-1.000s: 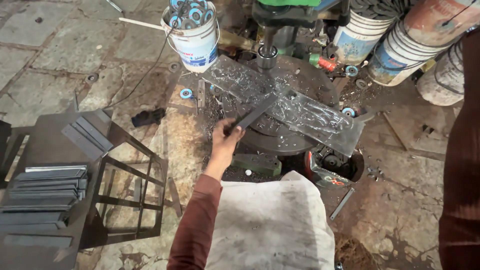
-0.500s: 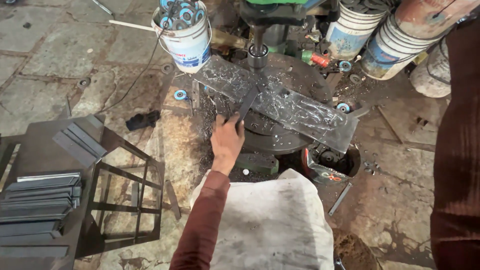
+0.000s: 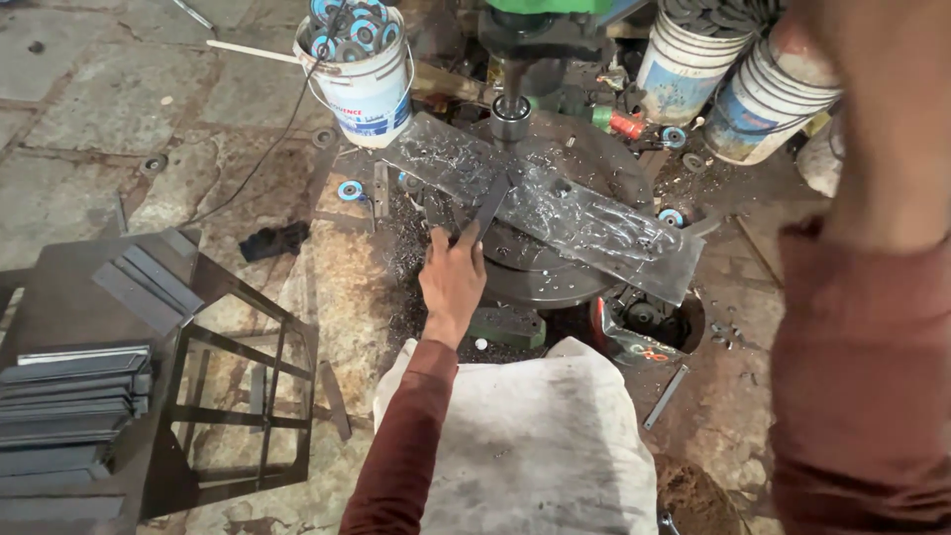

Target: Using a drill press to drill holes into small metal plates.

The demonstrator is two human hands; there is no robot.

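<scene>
**Left hand pins a dark metal strip under the drill**

Fingers first: the left hand (image 3: 453,280) had its fingers (image 3: 448,241) curled tight round the near end of a flat metal strip (image 3: 488,203), thumb side tucked in, knuckles up toward the camera. From there the wrist ran straight back and down, and the dark red sleeve (image 3: 401,441) carried on to the bottom edge of the frame, the arm stretched well forward over a grimy white cloth (image 3: 525,446) spread across the lap.

The strip itself was narrow, dark and dull, lying at a slant. Its far end sat on the long shiny steel plate (image 3: 555,208), just below the drill spindle (image 3: 509,114) of the green drill press (image 3: 540,20). That plate was bright, scuffed and littered with swarf, resting diagonally across the round machine table (image 3: 540,282).

And the right hand? Its arm (image 3: 872,297) came through huge and blurred on the right edge, raised up high; the hand was not to be seen, so no call on those fingers.

Around the action: a white bucket (image 3: 371,94) packed with blue-centred discs stood to the left of the spindle, two more buckets (image 3: 733,84) to the right, and a stack of grey strips (image 3: 64,401) lay on the dark metal frame (image 3: 228,396) at lower left.
</scene>
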